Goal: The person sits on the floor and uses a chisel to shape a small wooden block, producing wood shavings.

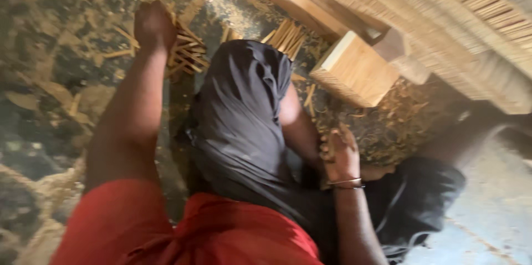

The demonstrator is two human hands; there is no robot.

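Both arms extended | left hand (pixel 152 24) on sticks (pixel 185 49) | right hand (pixel 339 151) among shavings (pixel 393 126)

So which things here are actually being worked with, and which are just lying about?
In use:
left hand on the near sticks
right hand by the shavings

Lying about:
wooden block
far sticks
woven panel
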